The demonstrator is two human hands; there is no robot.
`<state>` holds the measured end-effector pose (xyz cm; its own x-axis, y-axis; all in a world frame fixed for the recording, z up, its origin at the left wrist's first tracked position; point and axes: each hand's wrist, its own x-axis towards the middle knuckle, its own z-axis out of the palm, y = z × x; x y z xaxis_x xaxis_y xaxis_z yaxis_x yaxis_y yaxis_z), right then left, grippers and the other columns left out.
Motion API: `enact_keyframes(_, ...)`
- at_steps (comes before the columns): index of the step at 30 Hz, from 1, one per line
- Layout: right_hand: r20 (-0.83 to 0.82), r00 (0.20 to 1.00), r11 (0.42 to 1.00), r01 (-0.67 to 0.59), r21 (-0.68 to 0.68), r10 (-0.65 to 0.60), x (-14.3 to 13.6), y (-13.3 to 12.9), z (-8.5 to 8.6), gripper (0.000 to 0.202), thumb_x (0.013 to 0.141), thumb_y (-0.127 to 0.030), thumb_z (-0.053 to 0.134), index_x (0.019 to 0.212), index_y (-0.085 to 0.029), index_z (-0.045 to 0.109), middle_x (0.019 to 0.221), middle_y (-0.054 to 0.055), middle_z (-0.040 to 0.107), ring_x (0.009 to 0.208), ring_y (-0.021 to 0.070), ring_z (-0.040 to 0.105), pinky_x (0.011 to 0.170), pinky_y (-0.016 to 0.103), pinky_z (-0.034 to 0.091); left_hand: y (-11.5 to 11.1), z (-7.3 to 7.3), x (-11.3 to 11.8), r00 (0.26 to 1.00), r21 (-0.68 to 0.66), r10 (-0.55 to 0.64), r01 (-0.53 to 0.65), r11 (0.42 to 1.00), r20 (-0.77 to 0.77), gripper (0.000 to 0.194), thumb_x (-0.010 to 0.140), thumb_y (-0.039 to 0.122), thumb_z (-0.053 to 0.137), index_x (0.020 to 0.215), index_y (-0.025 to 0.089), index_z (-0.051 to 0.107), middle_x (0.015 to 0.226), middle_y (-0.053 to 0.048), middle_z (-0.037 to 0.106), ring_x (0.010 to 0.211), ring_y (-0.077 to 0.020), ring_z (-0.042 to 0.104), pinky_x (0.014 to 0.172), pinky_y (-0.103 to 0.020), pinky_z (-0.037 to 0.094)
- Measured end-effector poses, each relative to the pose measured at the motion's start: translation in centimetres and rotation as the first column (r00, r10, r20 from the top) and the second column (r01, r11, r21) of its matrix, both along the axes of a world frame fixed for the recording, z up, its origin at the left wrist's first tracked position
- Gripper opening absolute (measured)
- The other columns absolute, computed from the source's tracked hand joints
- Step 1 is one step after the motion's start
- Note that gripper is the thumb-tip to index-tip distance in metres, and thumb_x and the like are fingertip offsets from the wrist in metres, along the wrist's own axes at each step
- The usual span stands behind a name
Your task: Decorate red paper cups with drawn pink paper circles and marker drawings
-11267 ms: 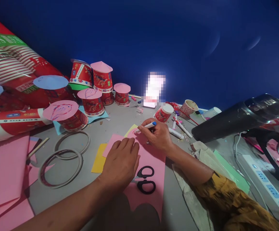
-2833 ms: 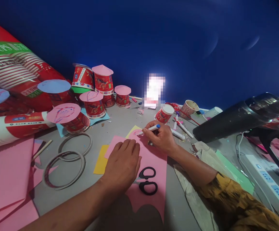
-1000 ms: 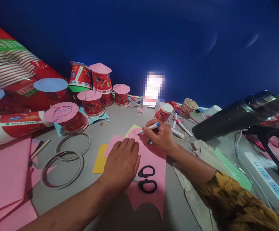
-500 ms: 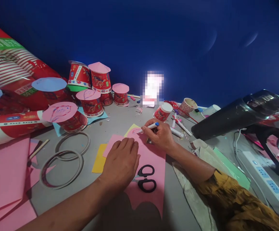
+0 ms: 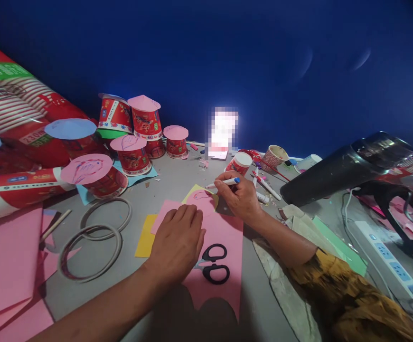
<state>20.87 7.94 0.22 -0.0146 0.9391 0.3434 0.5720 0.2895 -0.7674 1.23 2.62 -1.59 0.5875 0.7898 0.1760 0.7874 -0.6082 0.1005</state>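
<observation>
My left hand (image 5: 178,237) lies flat, palm down, over the pink paper (image 5: 228,237), its fingertips beside a pink round piece (image 5: 202,200) that bears a small drawn outline. My right hand (image 5: 240,197) is closed round a white marker (image 5: 224,182) with a blue end; the marker's tip is above the round piece, and I cannot tell if it touches. Yellow paper (image 5: 145,237) shows beneath the pink sheets. Black-handled scissors (image 5: 215,264) rest on the pink paper near my left hand, their blades partly hidden.
Red paper cups (image 5: 135,161) with paper discs on top stand at the left, behind two grey rings (image 5: 89,251). To the right are a white-topped cup (image 5: 240,162), a dark bottle (image 5: 334,171), a cloth (image 5: 288,280) and a power strip (image 5: 384,254). A lit phone (image 5: 223,133) stands at the back.
My right hand has shifted slightly right, and the marker is tilted flatter, its tip off the drawing. More of the round piece and its outline shows. My left hand stays on the paper.
</observation>
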Motion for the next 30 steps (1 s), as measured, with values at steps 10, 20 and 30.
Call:
enact_keyframes(10, -0.028, 0.994, 0.994, -0.105, 0.031, 0.106, 0.3, 0.6, 0.0, 0.024, 0.1, -0.043, 0.058, 0.102, -0.022, 0.069, 0.079, 0.001, 0.077, 0.072, 0.0174, 0.073, 0.067, 0.027, 0.05, 1.7, 0.5, -0.4, 0.955, -0.052, 0.296, -0.294, 0.954, 0.027, 0.043, 0.094, 0.048, 0.061, 0.118, 0.012, 0.066, 0.117, -0.019, 0.063, 0.11, -0.0378, 0.055, 0.093, -0.051, 0.045)
enact_keyframes(20, 0.314, 0.939, 0.989, -0.145, -0.014, 0.142, 2.1, -2.5, 0.4, 0.029, 0.106, -0.033, 0.046, 0.124, -0.022, 0.066, 0.097, 0.003, 0.079, 0.076, 0.0168, 0.071, 0.073, 0.028, 0.049, 2.0, 0.3, -0.5, 0.945, -0.133, 0.31, -0.296, 0.946, 0.101, 0.051, 0.092, 0.048, 0.059, 0.127, 0.011, 0.061, 0.127, -0.022, 0.059, 0.119, -0.0395, 0.052, 0.099, -0.055, 0.041)
enact_keyframes(30, 0.358, 0.933, 0.995, -0.075, 0.068, 0.046, 2.9, -4.0, -2.3, 0.027, 0.103, -0.03, 0.052, 0.121, -0.022, 0.069, 0.118, 0.008, 0.079, 0.102, 0.0224, 0.074, 0.09, 0.033, 0.053, 2.6, 0.2, -0.6, 0.86, -0.194, 0.267, -0.2, 0.96, 0.435, 0.044, 0.086, 0.025, 0.058, 0.13, 0.017, 0.057, 0.118, -0.014, 0.068, 0.112, -0.0323, 0.061, 0.1, -0.051, 0.045)
